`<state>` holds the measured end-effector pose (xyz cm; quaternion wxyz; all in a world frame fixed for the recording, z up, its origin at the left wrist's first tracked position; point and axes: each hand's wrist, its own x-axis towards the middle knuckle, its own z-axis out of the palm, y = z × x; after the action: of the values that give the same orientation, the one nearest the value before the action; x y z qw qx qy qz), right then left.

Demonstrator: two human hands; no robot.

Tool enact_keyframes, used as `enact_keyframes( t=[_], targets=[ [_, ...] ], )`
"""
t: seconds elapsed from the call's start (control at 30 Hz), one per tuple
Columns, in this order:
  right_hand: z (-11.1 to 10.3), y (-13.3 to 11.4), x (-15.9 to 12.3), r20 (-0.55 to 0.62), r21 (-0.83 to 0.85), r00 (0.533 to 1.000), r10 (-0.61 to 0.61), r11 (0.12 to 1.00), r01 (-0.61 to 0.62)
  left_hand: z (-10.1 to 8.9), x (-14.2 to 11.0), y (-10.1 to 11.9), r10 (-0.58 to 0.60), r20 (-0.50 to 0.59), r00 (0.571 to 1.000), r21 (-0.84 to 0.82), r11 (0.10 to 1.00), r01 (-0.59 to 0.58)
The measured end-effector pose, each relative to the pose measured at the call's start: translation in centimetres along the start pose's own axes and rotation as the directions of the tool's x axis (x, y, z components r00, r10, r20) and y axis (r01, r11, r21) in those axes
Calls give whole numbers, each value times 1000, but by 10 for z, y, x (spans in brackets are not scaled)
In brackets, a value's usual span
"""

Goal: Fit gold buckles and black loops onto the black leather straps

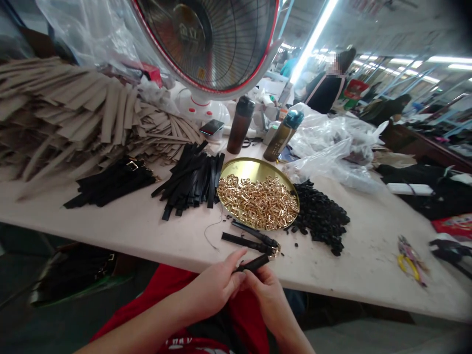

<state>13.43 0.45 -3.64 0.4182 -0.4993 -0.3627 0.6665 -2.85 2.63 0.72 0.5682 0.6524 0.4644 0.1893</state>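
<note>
My left hand (217,285) and my right hand (267,292) meet just below the table's near edge, both closed on one short black strap (254,264). Its free end sticks up to the right towards the table. Two finished black straps (249,238) with gold buckles lie on the table just above my hands. Behind them stands a round gold tray (245,168) heaped with gold buckles (258,201). A pile of small black loops (320,216) lies to the right of the tray, and a bundle of loose black straps (193,179) to its left.
Stacks of tan strips (73,113) fill the far left, with buckled black straps (114,182) before them. A fan (210,44), two bottles (239,123), a phone (211,127) and plastic bags (332,142) stand behind. Pliers (409,255) lie at right. Another person (328,81) works farther back.
</note>
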Motion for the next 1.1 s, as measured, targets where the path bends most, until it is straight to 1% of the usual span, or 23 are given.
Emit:
enact_keyframes(
  t=[0.03, 0.1, 0.13, 0.17, 0.2, 0.23, 0.27, 0.3, 0.33, 0.37, 0.4, 0.43, 0.53, 0.63, 0.73, 0.8, 0.87, 0.9, 0.97, 1.0, 1.03, 1.07, 1.1],
  targets=[
    [-2, -4, 6, 5, -48, 1000, -25, 999, 25, -3, 3, -1, 1, -8, 1000, -13, 1000, -2],
    [-16, -19, 23, -62, -223, 988, -138, 967, 122, -9, 9, -3, -1, -27, 1000, -45, 999, 0],
    [-27, -29, 35, -117, -348, 967, -226, 921, 173, -11, 11, -5, -7, -45, 999, -59, 998, 4],
    [-38, -40, 49, -162, -495, 929, -333, 842, 216, -13, 14, -6, -15, -65, 998, -71, 997, 10],
    [-49, -51, 64, -173, -660, 874, -454, 712, 239, -13, 16, -8, -23, -85, 996, -80, 997, 16],
    [-59, -61, 80, -139, -815, 821, -554, 534, 222, -13, 18, -10, -29, -102, 994, -88, 996, 20],
    [-67, -70, 95, -69, -931, 803, -592, 327, 160, -13, 20, -11, -33, -107, 994, -94, 995, 22],
    [-73, -77, 109, 10, -989, 816, -578, 113, 93, -12, 21, -12, -32, -104, 994, -99, 995, 22],
    [-76, -82, 121, 65, -998, 836, -545, -46, 47, -12, 22, -13, -30, -97, 995, -101, 995, 21],
    [-78, -85, 131, 99, -988, 857, -505, -153, 24, -12, 22, -14, -31, -92, 995, -101, 995, 21],
    [-78, -87, 138, 116, -978, 872, -475, -207, 17, -12, 22, -14, -35, -92, 995, -99, 995, 26],
    [-78, -89, 142, 124, -975, 879, -461, -221, 22, -14, 22, -14, -41, -95, 995, -98, 995, 32],
    [-78, -90, 145, 133, -977, 885, -447, -209, 42, -17, 19, -15, -58, -115, 992, -102, 994, 47],
    [-80, -92, 140, 131, -985, 881, -455, -157, 65, -16, 14, -15, -57, -123, 991, -114, 993, 43],
    [-83, -93, 134, 111, -994, 858, -501, -56, 96, -13, 8, -13, -52, -129, 990, -97, 995, 40],
    [-82, -93, 128, 78, -992, 831, -550, 37, 118, -12, 4, -11, -43, -138, 989, -84, 996, 31],
    [-77, -91, 118, 26, -977, 811, -585, 157, 145, -12, 0, -10, -29, -162, 986, -95, 995, 14],
    [-73, -89, 111, 1, -962, 809, -588, 221, 162, -11, -2, -9, -22, -183, 983, -108, 994, 2],
    [-60, -82, 94, -19, -916, 828, -560, 341, 210, -10, -4, -9, -10, -234, 972, -136, 990, -23],
    [-52, -78, 83, -29, -857, 857, -515, 453, 244, -10, -4, -8, -4, -261, 965, -148, 988, -35],
    [-42, -73, 72, -39, -756, 895, -445, 599, 265, -9, -4, -7, 1, -287, 958, -159, 986, -49],
    [-33, -68, 61, -43, -603, 935, -351, 756, 256, -8, -4, -6, 6, -308, 951, -171, 983, -62],
    [-23, -64, 50, -33, -421, 969, -246, 883, 210, -8, -4, -5, 12, -324, 946, -184, 980, -76]
  ],
)
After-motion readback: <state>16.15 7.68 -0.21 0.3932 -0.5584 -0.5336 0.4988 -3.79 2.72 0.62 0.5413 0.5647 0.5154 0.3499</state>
